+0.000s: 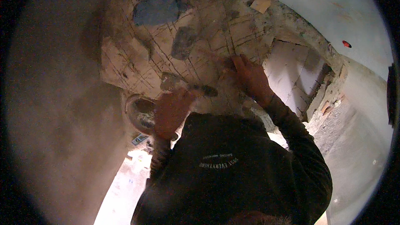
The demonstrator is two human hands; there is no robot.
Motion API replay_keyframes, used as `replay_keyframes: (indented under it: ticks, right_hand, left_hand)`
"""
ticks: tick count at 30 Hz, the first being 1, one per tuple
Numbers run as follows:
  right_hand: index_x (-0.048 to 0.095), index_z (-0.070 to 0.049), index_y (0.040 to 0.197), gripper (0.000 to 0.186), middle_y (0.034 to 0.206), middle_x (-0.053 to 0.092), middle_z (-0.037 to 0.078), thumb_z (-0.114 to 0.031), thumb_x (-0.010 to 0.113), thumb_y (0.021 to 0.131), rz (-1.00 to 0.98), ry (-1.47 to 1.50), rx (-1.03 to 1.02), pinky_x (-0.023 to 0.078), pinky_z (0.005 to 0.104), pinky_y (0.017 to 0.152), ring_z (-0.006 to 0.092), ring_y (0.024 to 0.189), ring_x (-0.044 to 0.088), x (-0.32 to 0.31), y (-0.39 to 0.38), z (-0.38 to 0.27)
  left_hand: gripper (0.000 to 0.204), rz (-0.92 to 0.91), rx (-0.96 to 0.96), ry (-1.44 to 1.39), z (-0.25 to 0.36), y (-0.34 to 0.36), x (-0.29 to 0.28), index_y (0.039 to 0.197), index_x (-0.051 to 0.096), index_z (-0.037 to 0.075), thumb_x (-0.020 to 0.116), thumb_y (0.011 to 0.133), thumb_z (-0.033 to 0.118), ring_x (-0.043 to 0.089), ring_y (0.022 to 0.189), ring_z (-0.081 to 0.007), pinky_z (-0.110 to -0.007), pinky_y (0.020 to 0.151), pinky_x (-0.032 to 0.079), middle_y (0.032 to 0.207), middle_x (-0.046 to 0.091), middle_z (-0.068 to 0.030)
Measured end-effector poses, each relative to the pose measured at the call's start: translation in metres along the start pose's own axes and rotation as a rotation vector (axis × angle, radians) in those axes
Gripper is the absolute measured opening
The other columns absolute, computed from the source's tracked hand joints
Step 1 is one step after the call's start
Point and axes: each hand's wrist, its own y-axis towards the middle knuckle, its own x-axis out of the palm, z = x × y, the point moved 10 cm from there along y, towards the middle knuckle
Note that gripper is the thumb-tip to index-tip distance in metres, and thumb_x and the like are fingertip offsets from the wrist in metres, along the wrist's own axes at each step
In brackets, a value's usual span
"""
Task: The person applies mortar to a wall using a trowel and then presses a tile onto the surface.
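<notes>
My left hand [173,108] is closed in front of me, beside the round bucket [128,112]. A dark, rounded handle [205,90] sticks out from its finger side, and a small grey flat piece [168,81] shows just beyond the fingers. What joins the two is too dim to tell. Farther right, my right hand [253,80] reaches over the scored, dusty surface [216,29] with fingers bent together. Something dark and smeared lies at its fingertips, too blurred to name.
A dark grey flat patch [183,43] and a larger blue-grey round patch [156,7] lie beyond my hands. To the right is a pale-lined recess [291,66] with rough edges. A small blue-and-white packet [139,139] sits below the bucket. Walls stand on both sides.
</notes>
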Motion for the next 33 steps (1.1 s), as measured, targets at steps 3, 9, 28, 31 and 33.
replay_keyframes:
  ticks: [3,9,28,31,33]
  right_hand:
    - [0.052,-0.002,0.114,0.04,0.1,0.061,0.021,-0.033,0.062,0.091,-0.139,0.121,0.046,0.054,0.0478,0.063,0.0414,0.077,0.065,0.014,-0.003,-0.016]
    - [0.053,-0.004,0.114,0.037,0.099,0.06,0.02,-0.033,0.06,0.093,0.021,0.084,-0.051,0.053,0.0484,0.066,0.0409,0.082,0.063,0.024,0.001,-0.057]
    - [0.061,-0.008,0.113,0.045,0.119,0.051,0.014,-0.038,0.071,0.081,0.282,-0.185,-0.277,0.045,0.0531,0.088,0.039,0.108,0.052,-0.008,0.116,-0.042]
    - [0.064,-0.008,0.11,0.042,0.115,0.055,0.015,-0.038,0.069,0.082,0.45,-0.136,-0.293,0.047,0.0527,0.086,0.0387,0.105,0.055,-0.02,0.17,-0.064]
    - [0.063,-0.011,0.115,0.043,0.119,0.055,0.017,-0.038,0.068,0.083,0.485,-0.178,-0.345,0.045,0.0537,0.091,0.039,0.108,0.055,-0.013,0.212,-0.087]
  left_hand:
    - [0.023,-0.297,-0.19,-0.239,0.01,-0.013,0.112,0.1,0.067,0.007,0.054,0.095,0.025,0.066,0.076,-0.0346,-0.047,0.065,0.053,0.084,0.067,-0.0141]
    - [0.043,0.078,-0.235,-0.363,0.003,-0.01,0.13,0.096,0.068,0.005,0.051,0.095,0.044,0.067,0.068,-0.0357,-0.046,0.065,0.053,0.073,0.066,-0.0153]
    - [0.044,0.07,-0.974,-1.014,-0.029,-0.019,0.147,0.09,0.072,0.006,0.068,0.084,0.05,0.069,0.073,-0.0325,-0.039,0.067,0.053,0.074,0.069,-0.0167]
    - [0.039,0.077,-0.977,-0.962,-0.032,-0.019,0.15,0.092,0.072,0.009,0.071,0.082,0.047,0.069,0.076,-0.035,-0.039,0.068,0.054,0.079,0.069,-0.0183]
    - [0.036,0.097,-0.953,-0.914,-0.032,-0.017,0.151,0.092,0.072,0.01,0.074,0.081,0.044,0.069,0.073,-0.0344,-0.04,0.065,0.053,0.08,0.07,-0.0174]
